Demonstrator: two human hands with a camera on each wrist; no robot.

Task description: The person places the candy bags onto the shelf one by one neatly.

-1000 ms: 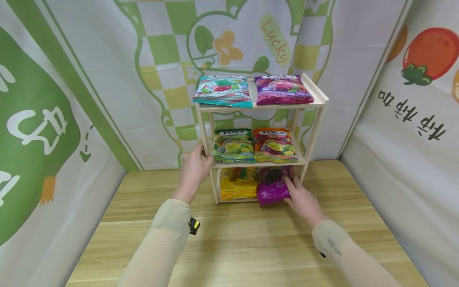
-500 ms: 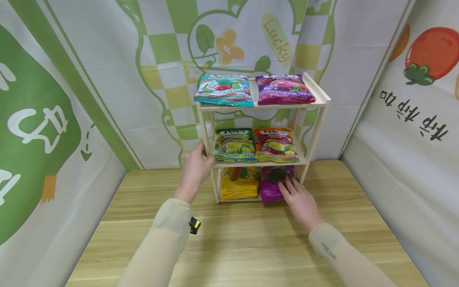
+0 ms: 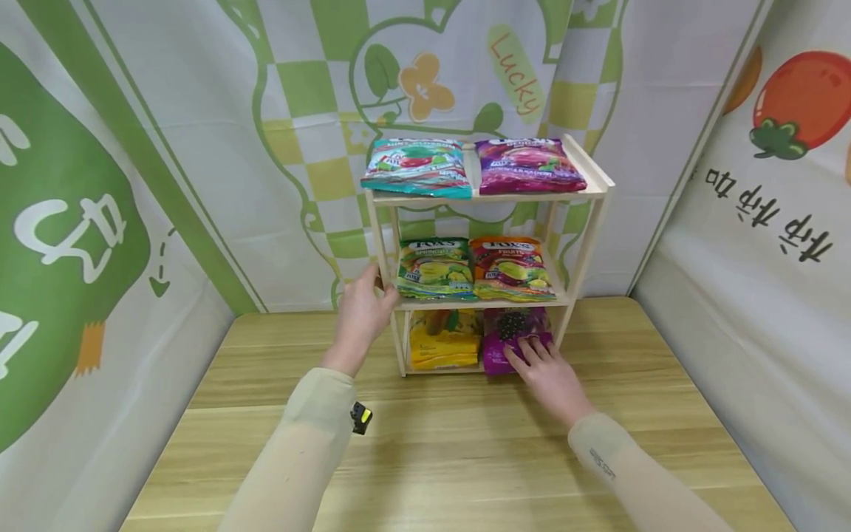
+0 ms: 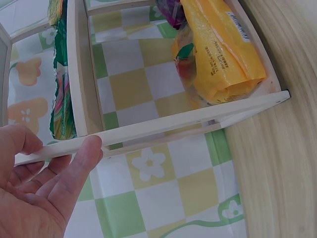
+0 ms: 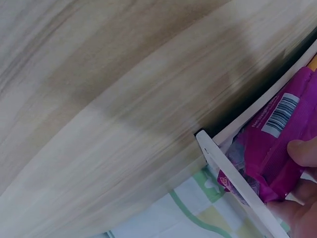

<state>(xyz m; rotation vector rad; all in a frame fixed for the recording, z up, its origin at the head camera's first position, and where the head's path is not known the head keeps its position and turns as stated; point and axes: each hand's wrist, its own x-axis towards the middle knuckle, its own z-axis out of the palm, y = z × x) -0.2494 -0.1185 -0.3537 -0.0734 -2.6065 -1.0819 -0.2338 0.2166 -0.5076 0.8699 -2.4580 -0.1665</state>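
Observation:
A small light-wood three-tier shelf (image 3: pixel 591 244) stands at the back of the table. My left hand (image 3: pixel 360 318) grips its left post, thumb on the near side and fingers behind, as the left wrist view shows. My right hand (image 3: pixel 548 380) presses on a purple candy bag (image 3: pixel 496 358) with a dark berry picture, on the right of the bottom tier. Its fingers spread over the bag's front; in the right wrist view the thumb (image 5: pixel 303 151) rests near the barcode. Beside it lies a yellow bag (image 3: pixel 444 347), also seen upright in the left wrist view.
On the middle tier are a green Fox's bag (image 3: pixel 435 270) and an orange one (image 3: pixel 512 270). A teal bag (image 3: pixel 417 168) and a purple-pink one (image 3: pixel 530 166) lie on top. Printed cloth (image 3: pixel 312 96) hangs around the wooden table (image 3: pixel 425 451).
The purple bag has gone back and slightly right into the bottom tier. My right hand has shifted from its right side onto its lower front. The left hand stays on the post.

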